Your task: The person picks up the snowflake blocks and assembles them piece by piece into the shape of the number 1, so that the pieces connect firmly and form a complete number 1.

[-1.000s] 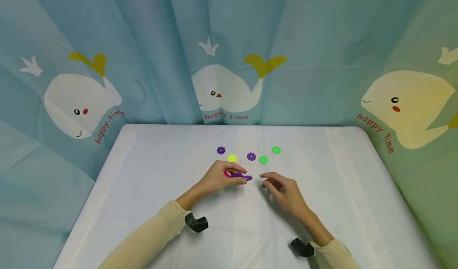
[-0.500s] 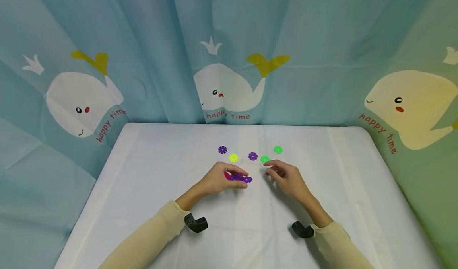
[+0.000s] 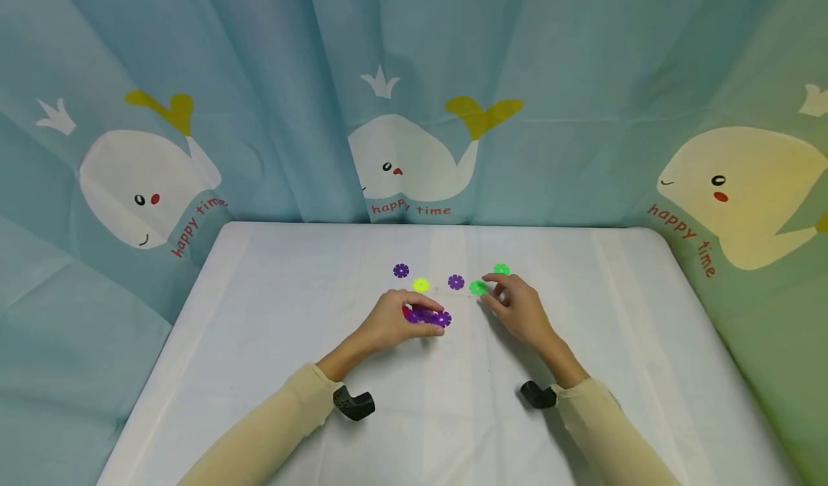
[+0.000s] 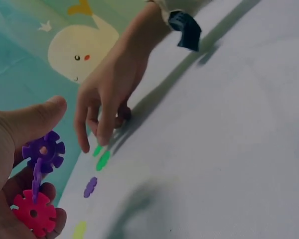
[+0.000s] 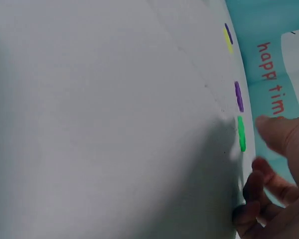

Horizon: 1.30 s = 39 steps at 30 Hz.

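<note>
lying flat just left of the right hand (image 3: 520, 313), whose bent fingers stand parted and empty, a green disc (image 3: 478, 287) is farther from the left hand (image 3: 388, 321), curled round linked discs (image 4: 37, 179).

- A white table (image 3: 291, 274) with rounded far corners carries:
- A dark purple flower-shaped disc (image 3: 401, 270), leftmost.
- A yellow flower-shaped disc (image 3: 421, 285), just right and nearer.
- A second purple flower-shaped disc (image 3: 456, 282), farther right.
- A green flower-shaped disc (image 3: 478, 287) just beside that.
- Another green flower-shaped disc (image 3: 501, 268) beyond, rightmost.
</note>
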Tool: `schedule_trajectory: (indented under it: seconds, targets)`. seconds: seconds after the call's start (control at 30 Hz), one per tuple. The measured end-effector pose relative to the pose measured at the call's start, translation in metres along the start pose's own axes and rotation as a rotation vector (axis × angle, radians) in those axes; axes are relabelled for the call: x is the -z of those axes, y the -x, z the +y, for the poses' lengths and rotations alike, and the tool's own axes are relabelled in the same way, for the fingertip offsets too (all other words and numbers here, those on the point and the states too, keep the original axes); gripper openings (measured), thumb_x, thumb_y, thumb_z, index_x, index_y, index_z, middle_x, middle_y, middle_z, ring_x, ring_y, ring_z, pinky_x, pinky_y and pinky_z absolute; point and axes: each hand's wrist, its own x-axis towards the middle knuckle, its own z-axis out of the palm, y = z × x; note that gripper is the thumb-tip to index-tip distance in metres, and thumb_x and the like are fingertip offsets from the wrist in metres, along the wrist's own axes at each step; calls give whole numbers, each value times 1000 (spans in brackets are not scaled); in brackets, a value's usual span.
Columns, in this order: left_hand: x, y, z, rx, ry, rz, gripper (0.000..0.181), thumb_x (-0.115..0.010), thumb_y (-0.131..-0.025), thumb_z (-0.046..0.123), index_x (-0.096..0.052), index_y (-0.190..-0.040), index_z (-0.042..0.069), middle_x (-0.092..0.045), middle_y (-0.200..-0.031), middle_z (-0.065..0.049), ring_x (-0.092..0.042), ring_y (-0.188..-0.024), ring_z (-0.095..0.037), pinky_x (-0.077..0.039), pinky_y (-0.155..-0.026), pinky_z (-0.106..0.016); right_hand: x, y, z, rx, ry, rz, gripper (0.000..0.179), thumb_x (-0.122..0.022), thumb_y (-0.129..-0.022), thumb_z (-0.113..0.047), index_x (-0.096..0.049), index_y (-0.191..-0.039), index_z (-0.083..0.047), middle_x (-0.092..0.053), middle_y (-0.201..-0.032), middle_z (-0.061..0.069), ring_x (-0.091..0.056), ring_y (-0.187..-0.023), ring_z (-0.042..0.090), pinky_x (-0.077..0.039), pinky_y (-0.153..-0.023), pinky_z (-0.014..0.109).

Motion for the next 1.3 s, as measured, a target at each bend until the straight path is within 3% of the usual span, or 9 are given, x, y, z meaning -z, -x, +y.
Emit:
schedule_trajectory:
  seconds: [0.2,0.47,0.63,0.8,0.93,1.03,1.17,1.3]
  targets:
    - [0,2,-1,-48,-95,61,34,-91,-80,33,-79,-111,24,-69,-102,13,-59,-99,-11,-50,-89,-34,-1,-13,-1,-95,146,-111,49,-82,-90,-21,-66,-133,-4,-61,-103,18,-56,-82,27,-46,-65,39]
    - [1,4,-3,-110,-118,162,36,-91,-80,30,-80,-113,21,-72,-102,9,-58,-94,-9,-50,-83,-33,2,-26,-9,-113,127,-220,31,-80,-90,-14,-70,-118,-4,-63,-103,17,-60,-90,31,-50,-72,47]
    - [2,5,-4,-165,-126,194,37,-91,-80,27,-80,-115,20,-72,-105,5,-60,-96,-10,-52,-82,-31,2,-25,-10,-107,108,-227,27,-79,-91,-11,-65,-114,-5,-66,-94,12,-60,-81,26,-50,-69,44]
    - [6,4,-4,-263,-164,238,37,-93,-78,23,-80,-113,17,-73,-103,3,-64,-97,-12,-54,-84,-30,-1,-15,-9,-6,115,-173,26,-77,-92,-8,-61,-113,-11,-70,-87,6,-61,-70,17,-50,-63,38]
    - [7,2,-5,-342,-201,251,38,-93,-76,19,-80,-112,14,-75,-102,0,-67,-95,-13,-55,-82,-29,1,-5,-11,53,3,-114,30,-80,-89,-4,-63,-112,-10,-69,-83,4,-58,-64,12,-49,-61,32]
    - [7,1,-7,-376,-220,253,39,-93,-76,19,-79,-112,13,-75,-101,0,-67,-93,-13,-54,-81,-29,5,2,-18,39,-139,-107,33,-81,-88,-4,-66,-118,-9,-67,-80,1,-57,-60,11,-47,-57,27]
    - [7,-1,-8,-402,-241,265,39,-94,-76,18,-79,-112,13,-76,-101,0,-66,-92,-13,-54,-80,-29,14,8,-35,-19,-318,-115,34,-80,-90,-8,-69,-122,-9,-67,-79,4,-61,-61,22,-46,-54,26]
    - [6,-2,-7,-428,-250,270,39,-93,-76,18,-79,-112,11,-77,-102,-1,-67,-92,-15,-54,-80,-29,20,14,-48,-41,-425,-124,32,-76,-93,-9,-69,-125,-10,-68,-84,16,-63,-67,36,-51,-58,29]
